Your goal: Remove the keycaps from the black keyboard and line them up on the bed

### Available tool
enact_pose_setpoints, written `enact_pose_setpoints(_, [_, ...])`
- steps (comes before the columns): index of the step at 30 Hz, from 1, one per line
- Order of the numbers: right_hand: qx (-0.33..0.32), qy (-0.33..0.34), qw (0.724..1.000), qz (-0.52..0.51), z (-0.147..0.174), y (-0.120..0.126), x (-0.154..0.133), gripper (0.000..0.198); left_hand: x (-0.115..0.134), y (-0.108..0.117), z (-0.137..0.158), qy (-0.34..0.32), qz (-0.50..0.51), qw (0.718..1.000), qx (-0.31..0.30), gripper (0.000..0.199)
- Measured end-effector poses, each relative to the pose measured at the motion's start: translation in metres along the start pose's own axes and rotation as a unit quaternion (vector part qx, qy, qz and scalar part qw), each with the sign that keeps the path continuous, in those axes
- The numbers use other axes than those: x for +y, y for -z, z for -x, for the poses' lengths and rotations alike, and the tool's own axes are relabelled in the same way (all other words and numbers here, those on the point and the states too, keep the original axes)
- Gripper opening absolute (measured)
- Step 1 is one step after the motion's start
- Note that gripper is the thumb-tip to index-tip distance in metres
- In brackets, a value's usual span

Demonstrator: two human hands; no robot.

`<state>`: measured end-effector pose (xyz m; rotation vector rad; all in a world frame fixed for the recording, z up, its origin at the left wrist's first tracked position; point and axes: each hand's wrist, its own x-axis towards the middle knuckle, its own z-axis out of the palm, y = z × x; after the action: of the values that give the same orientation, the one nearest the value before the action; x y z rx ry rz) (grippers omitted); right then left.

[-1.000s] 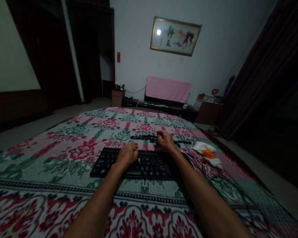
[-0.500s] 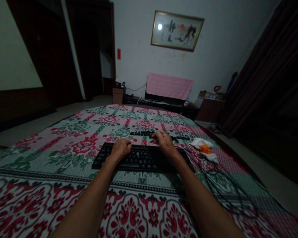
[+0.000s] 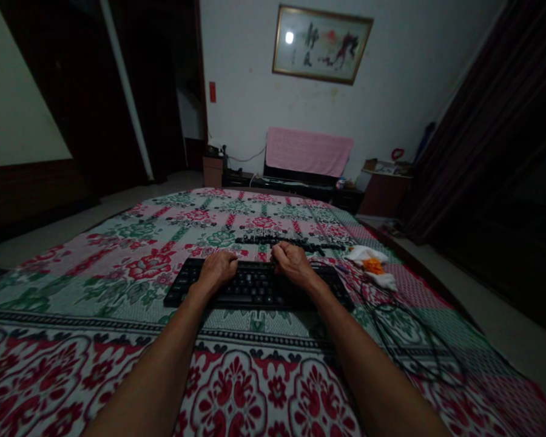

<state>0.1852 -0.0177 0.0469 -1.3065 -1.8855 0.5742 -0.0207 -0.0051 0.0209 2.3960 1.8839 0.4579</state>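
small black pieces could scatter under a stray knuckle

from my end i see the keyboard lying flat at the centre of the frame on the patterned cover, the left hand over its upper left part and the right hand at its far edge, right of centre. the fingers of both are curled in; whether either pinches anything i cannot tell (the knuckles hide it). just beyond the right hand runs a row of small black pieces; a forward brush could, i judge, knock them out of line. uneven pressure might tilt or slide the keyboard, since the cover looks soft. towards the lower right, the looped black cable could snag on a sweep to that side.
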Motion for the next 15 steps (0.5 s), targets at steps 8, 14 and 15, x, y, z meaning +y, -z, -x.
enact_pose_setpoints(8, [0.002,-0.005,1.0,-0.019,0.002,-0.006,0.002,0.023,0.001,-0.002,0.0,0.002,-0.005,1.0,0.004,0.036])
enact_pose_setpoints(14, [0.012,0.031,0.999,0.018,0.005,-0.014,-0.001,0.024,0.003,0.002,0.002,0.001,-0.011,1.0,0.006,0.034])
enact_pose_setpoints(15, [0.015,0.031,0.999,0.023,0.005,-0.015,-0.001,0.025,0.003,0.002,0.002,0.002,-0.007,1.0,0.007,0.034])
